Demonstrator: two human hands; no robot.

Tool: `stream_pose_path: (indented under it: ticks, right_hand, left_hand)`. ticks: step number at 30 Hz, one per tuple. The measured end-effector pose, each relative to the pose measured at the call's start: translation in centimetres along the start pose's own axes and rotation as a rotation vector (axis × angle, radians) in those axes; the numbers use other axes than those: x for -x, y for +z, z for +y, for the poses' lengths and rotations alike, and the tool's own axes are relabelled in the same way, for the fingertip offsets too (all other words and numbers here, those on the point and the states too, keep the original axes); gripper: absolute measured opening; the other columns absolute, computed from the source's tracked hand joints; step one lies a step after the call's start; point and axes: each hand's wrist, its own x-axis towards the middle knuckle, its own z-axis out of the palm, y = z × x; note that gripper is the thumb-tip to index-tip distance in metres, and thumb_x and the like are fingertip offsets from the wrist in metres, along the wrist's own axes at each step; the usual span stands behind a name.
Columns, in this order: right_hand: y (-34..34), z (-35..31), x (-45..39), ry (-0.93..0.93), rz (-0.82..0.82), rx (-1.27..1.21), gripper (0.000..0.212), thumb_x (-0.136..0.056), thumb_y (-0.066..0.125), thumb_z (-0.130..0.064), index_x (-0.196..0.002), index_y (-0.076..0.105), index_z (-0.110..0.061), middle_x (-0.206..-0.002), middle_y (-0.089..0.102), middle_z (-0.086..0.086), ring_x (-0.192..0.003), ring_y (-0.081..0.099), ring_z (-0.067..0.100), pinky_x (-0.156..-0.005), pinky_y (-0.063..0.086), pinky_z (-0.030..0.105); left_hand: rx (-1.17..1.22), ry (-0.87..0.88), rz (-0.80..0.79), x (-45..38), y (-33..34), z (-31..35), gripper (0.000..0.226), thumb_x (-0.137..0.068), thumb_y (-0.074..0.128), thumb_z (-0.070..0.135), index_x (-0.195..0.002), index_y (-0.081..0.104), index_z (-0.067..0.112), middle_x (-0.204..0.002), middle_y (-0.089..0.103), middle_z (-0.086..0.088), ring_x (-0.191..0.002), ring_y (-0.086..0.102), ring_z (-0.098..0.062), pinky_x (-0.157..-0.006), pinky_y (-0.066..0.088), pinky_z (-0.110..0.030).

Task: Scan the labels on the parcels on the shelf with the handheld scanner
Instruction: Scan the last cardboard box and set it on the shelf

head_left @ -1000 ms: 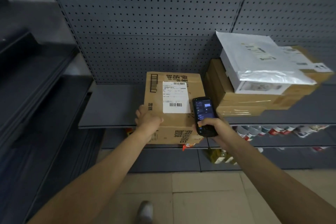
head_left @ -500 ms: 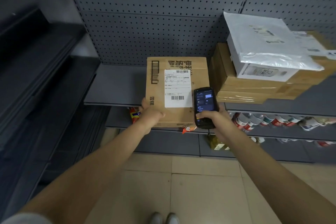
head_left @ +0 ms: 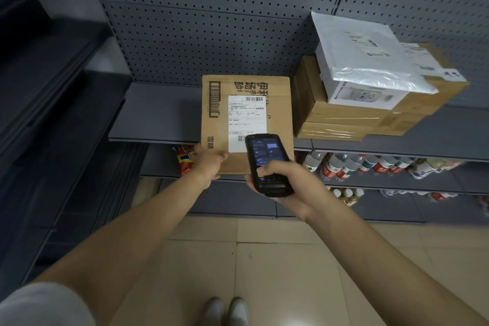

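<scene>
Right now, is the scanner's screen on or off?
On. The scanner, gripped in the right hand, shows a lit blue display with bright boxes.

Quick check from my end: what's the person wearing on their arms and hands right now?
Both forearms are bare, and the left hand and right hand have no gloves, rings or watch that I can see. A light grey short sleeve shows on the left upper arm.

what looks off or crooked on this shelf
The cardboard box held by the left hand juts past the shelf edge. The white plastic mailer sits skewed atop the stack, overhanging it.
</scene>
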Motion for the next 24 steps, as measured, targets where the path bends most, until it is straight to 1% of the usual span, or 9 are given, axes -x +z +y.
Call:
stream_pose_path:
  ticks: [2, 4, 6, 10, 13, 15, 17, 20, 24]
  right_hand:
    - [0.9, -0.1, 0.9, 0.031, 0.007, -0.006, 0.025, -0.079, 0.057, 0.012, -0.102, 0.061, 0.001, -0.081, 0.070, 0.015, -0.081, 0.069, 0.030, -0.078, 0.061, 0.037]
    - [1.7, -0.2, 1.3, 0.067, 0.030, -0.009, 0.018, -0.081, 0.056, 0.012, -0.096, 0.061, 0.003, -0.081, 0.068, 0.017, -0.083, 0.067, 0.031, -0.078, 0.060, 0.037]
    - [2.3, -0.2, 1.5, 0.087, 0.049, -0.015, 0.014, -0.081, 0.055, 0.012, -0.093, 0.060, 0.005, -0.084, 0.065, 0.019, -0.085, 0.065, 0.031, -0.079, 0.059, 0.036]
    - [2.8, 0.0, 1.4, 0.094, 0.074, -0.041, 0.015, -0.081, 0.055, 0.013, -0.093, 0.060, 0.006, -0.087, 0.065, 0.021, -0.085, 0.064, 0.032, -0.075, 0.060, 0.036]
    - [3.0, -0.1, 1.5, 0.089, 0.067, -0.052, 0.015, -0.082, 0.053, 0.013, -0.092, 0.060, 0.005, -0.089, 0.065, 0.020, -0.087, 0.063, 0.032, -0.077, 0.059, 0.036]
    - [3.2, -0.2, 1.5, 0.085, 0.063, -0.062, 0.015, -0.082, 0.052, 0.014, -0.092, 0.059, 0.004, -0.087, 0.066, 0.019, -0.086, 0.064, 0.032, -0.077, 0.059, 0.037]
    - [3.4, -0.2, 1.5, 0.087, 0.060, -0.066, 0.015, -0.082, 0.052, 0.014, -0.091, 0.060, 0.005, -0.083, 0.067, 0.019, -0.085, 0.064, 0.032, -0.073, 0.060, 0.036]
    - [3.7, -0.1, 1.3, 0.097, 0.058, -0.060, 0.015, -0.083, 0.052, 0.013, -0.094, 0.059, 0.006, -0.087, 0.065, 0.020, -0.085, 0.064, 0.031, -0.070, 0.061, 0.035]
    - [3.8, 0.1, 1.3, 0.099, 0.061, -0.042, 0.015, -0.083, 0.052, 0.013, -0.094, 0.059, 0.005, -0.088, 0.065, 0.019, -0.084, 0.064, 0.030, -0.070, 0.061, 0.034]
  left_hand:
    - [0.014, -0.027, -0.011, -0.5, -0.1, -0.3, 0.066, -0.088, 0.070, 0.017, -0.139, 0.029, 0.019, -0.141, 0.035, -0.010, -0.124, 0.048, -0.032, -0.069, 0.054, -0.038]
    - [0.032, -0.053, -0.029, -0.8, -0.2, -0.5, 0.067, -0.085, 0.072, 0.018, -0.137, 0.029, 0.023, -0.141, 0.040, -0.010, -0.123, 0.051, -0.033, -0.060, 0.054, -0.038]
    - [0.040, -0.068, -0.038, -1.1, -0.4, -0.5, 0.069, -0.084, 0.073, 0.019, -0.136, 0.028, 0.025, -0.140, 0.042, -0.010, -0.123, 0.052, -0.033, -0.058, 0.054, -0.037]
    - [0.044, -0.072, -0.042, -1.5, -0.4, -0.6, 0.070, -0.084, 0.073, 0.019, -0.137, 0.028, 0.024, -0.139, 0.044, -0.011, -0.122, 0.052, -0.033, -0.066, 0.056, -0.040]
    - [0.045, -0.078, -0.047, -1.8, -0.4, -0.8, 0.071, -0.083, 0.074, 0.018, -0.137, 0.028, 0.023, -0.140, 0.043, -0.011, -0.123, 0.051, -0.033, -0.073, 0.057, -0.044]
    - [0.037, -0.083, -0.036, -1.9, -0.3, -0.8, 0.072, -0.082, 0.075, 0.018, -0.137, 0.028, 0.021, -0.140, 0.042, -0.012, -0.124, 0.051, -0.034, -0.079, 0.057, -0.046]
    - [0.024, -0.080, -0.030, -1.9, -0.3, -0.8, 0.073, -0.082, 0.075, 0.018, -0.138, 0.027, 0.020, -0.141, 0.042, -0.012, -0.124, 0.050, -0.033, -0.080, 0.055, -0.044]
    - [0.016, -0.074, -0.031, -2.0, -0.2, -0.8, 0.075, -0.083, 0.074, 0.019, -0.140, 0.026, 0.018, -0.142, 0.042, -0.012, -0.125, 0.049, -0.032, -0.078, 0.051, -0.041]
    - [0.000, -0.087, -0.025, -1.9, -0.2, -0.8, 0.076, -0.082, 0.076, 0.018, -0.140, 0.028, 0.018, -0.142, 0.040, -0.012, -0.125, 0.050, -0.033, -0.081, 0.055, -0.044]
